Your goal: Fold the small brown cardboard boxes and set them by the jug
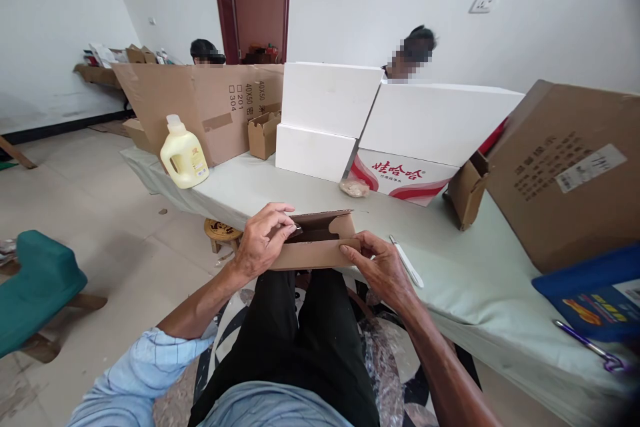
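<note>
A small brown cardboard box (320, 240) rests at the near edge of the table, over my lap, its top flaps partly raised. My left hand (263, 237) pinches the box's left end, fingers curled onto a flap. My right hand (377, 267) grips the box's right front corner, thumb on the front wall. The inside of the box is dark and I cannot make out any contents.
A white pen-like tool (407, 261) lies right of my right hand on the pale table cover (475, 280). A yellow jug (184, 155), small open cartons (264, 133), white foam boxes (330, 117), a large brown carton (570, 167), a blue box (597, 290). Two people sit behind.
</note>
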Demonstrator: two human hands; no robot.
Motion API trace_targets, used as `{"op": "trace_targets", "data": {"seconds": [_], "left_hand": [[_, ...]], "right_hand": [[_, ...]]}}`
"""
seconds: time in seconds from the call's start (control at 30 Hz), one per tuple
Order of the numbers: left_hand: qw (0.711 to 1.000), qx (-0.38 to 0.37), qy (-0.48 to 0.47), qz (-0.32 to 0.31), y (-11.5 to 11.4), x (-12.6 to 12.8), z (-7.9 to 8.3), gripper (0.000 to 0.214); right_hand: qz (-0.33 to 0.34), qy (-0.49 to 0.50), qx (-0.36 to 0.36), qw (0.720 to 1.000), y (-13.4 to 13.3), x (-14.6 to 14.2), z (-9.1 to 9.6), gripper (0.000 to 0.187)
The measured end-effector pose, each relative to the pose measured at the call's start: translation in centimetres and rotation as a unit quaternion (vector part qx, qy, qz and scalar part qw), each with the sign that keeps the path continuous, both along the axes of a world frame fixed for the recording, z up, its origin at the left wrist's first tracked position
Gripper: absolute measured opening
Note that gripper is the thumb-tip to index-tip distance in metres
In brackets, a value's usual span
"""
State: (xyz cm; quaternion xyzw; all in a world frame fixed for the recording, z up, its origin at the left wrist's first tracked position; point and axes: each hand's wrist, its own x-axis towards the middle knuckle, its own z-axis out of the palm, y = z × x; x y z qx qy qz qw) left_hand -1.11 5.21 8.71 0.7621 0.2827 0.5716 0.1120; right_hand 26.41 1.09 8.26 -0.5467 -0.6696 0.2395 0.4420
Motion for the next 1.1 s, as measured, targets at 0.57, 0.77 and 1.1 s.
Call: {"op": "trace_targets", "data": {"seconds": [0.57, 0.77, 1.1], "left_hand": [[0.992, 0.021, 0.125, -0.027, -2.3, -1.3, -3.2, 0.015], [0.987, -0.1, 0.093, -0.087, -2.6, -1.9, -3.1, 0.016], [0.924, -0.343, -0.069, -0.156, -0.2, -2.2, -0.9, 0.022]], "right_hand": [[-0.091, 0.018, -0.033, 0.995, -0.8, -2.9, -0.9, 0.082], [-0.102, 0.043, -0.038, 0.993, -1.6, -3.4, -1.7, 0.071], [-0.11, 0.097, -0.018, 0.989, -2.8, -2.3, -2.3, 0.065]]}}
